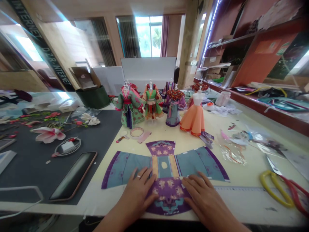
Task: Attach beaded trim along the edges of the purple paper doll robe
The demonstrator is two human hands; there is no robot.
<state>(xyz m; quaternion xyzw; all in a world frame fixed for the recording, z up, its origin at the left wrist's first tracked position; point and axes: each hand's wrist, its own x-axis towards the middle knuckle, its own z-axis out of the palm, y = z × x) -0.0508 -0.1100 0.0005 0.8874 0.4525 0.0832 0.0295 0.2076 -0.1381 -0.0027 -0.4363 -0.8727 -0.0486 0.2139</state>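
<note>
A flat paper garment cutout point(166, 167) in teal and purple lies on the pale table point(241, 170) near the front edge. Its purple lower panel point(169, 193) is folded toward me. My left hand point(138, 190), with a ring on one finger, lies flat with fingers spread on the left side of that panel. My right hand point(205, 196) presses flat on the right side of it. Neither hand holds anything.
Several small dressed mannequins point(154, 106) stand at mid table, one in an orange skirt point(193, 117). A phone point(73, 175) lies on the dark mat point(31, 161) at left, with paper flowers point(48, 133). Yellow-and-red scissors point(282, 187) and a ruler point(241, 190) lie at right.
</note>
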